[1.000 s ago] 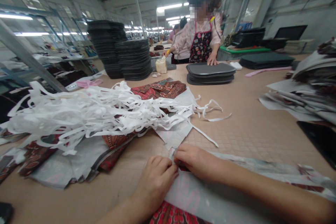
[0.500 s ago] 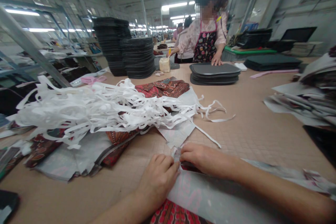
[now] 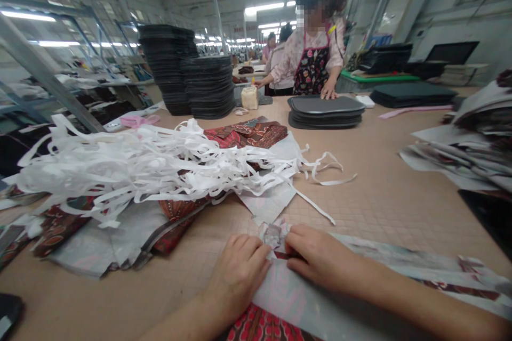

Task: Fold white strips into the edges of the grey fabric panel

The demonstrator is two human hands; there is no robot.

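My left hand (image 3: 239,272) and my right hand (image 3: 318,256) meet at the near edge of the table, fingers curled and pinching the corner of a white-backed fabric sheet (image 3: 304,303). A small crumpled flap of that sheet (image 3: 273,233) sticks up between my fingertips. The sheet's red patterned side (image 3: 260,327) shows beneath my left wrist. A big tangle of white paper strips (image 3: 132,165) lies just beyond my hands, on top of red patterned fabric pieces (image 3: 246,136).
A person in an apron (image 3: 314,58) stands across the table with a hand on a stack of dark flat pads (image 3: 326,112). Tall black stacks (image 3: 188,72) rise at the back left. Piled sheets (image 3: 464,144) lie at the right. The tan table (image 3: 384,192) stretches between.
My right hand has slid slightly rightward and nearer, and the small flap of the sheet's corner now stands up more between my fingertips. The view shifted a little.
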